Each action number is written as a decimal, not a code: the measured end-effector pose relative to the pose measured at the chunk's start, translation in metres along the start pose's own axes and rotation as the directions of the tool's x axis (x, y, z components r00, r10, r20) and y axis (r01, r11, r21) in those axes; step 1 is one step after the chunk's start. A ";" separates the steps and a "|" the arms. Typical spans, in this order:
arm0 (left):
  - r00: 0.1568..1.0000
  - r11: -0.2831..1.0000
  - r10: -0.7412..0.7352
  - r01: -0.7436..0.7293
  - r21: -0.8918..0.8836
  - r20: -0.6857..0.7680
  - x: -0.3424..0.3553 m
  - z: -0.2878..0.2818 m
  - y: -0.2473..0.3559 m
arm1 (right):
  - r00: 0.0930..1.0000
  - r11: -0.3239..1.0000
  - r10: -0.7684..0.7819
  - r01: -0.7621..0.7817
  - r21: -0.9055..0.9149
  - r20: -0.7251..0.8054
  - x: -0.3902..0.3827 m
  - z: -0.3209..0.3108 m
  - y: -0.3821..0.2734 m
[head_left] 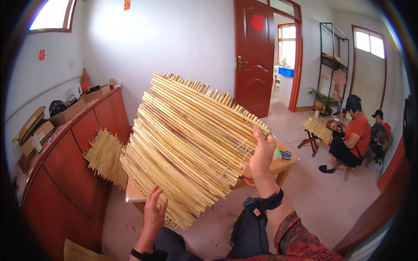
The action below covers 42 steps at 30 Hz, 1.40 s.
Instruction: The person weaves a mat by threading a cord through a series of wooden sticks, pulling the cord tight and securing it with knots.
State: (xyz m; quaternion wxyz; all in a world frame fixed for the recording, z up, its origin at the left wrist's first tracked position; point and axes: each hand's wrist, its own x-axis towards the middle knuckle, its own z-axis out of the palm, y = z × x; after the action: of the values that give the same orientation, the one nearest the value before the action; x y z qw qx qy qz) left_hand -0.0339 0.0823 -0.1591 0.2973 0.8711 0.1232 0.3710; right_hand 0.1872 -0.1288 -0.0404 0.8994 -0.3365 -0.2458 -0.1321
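A mat of straight, pale yellow reed stalks [187, 143], tied in rows with thin string, is tilted up in front of me over a small wooden table [283, 165]. My right hand [262, 152] grips its right edge, thumb on the near face and the other fingers mostly hidden behind. Beside the mat's lower left edge is my left hand [153, 213], open with its fingers apart; whether a fingertip touches the stalks I cannot tell. More stalk ends show behind the upper edge. Blue-handled scissors [285, 155] lie on the table, right of my right hand.
Another reed bundle [106, 157] leans by a long red cabinet [65, 187] on the left, with cardboard boxes [67, 112] on top. At the right a co-worker in an orange top [358, 132] sits at a stand [310, 142] bearing reeds; another person [379, 135] sits behind. A red door [254, 56] stands behind.
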 end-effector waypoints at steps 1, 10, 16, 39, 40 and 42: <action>1.000 1.000 0.025 -0.025 -0.007 0.002 -0.001 0.002 0.003 | 1.000 1.000 -0.004 0.005 0.014 -0.007 0.003 -0.001 -0.002; 0.985 0.974 0.175 -0.171 0.151 -0.011 0.008 -0.024 0.019 | 0.961 0.983 0.157 -0.130 0.129 -0.226 -0.026 -0.007 0.026; 0.984 0.958 0.163 -0.176 0.227 0.072 0.008 -0.028 0.015 | 0.857 0.861 0.506 -0.498 0.103 -0.091 -0.135 -0.032 0.067; 0.925 0.955 -0.131 0.021 0.296 0.358 -0.042 0.058 -0.036 | 0.387 0.513 0.858 -0.653 -0.557 0.337 -0.186 -0.134 0.098; 0.925 0.959 -0.141 0.039 0.280 0.353 -0.041 0.056 -0.034 | 0.374 0.503 0.864 -0.666 -0.551 0.336 -0.189 -0.129 0.104; 0.921 0.964 -0.155 0.061 0.259 0.357 -0.038 0.059 -0.032 | 0.446 0.717 0.697 -0.439 -0.542 0.561 -0.188 -0.122 0.110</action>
State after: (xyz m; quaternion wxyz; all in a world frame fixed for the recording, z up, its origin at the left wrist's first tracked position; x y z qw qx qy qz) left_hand -0.0177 0.0660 -0.2324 0.2268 0.9473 0.1568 0.1631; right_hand 0.1157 -0.1160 -0.2799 0.6431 -0.5624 -0.4304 0.2912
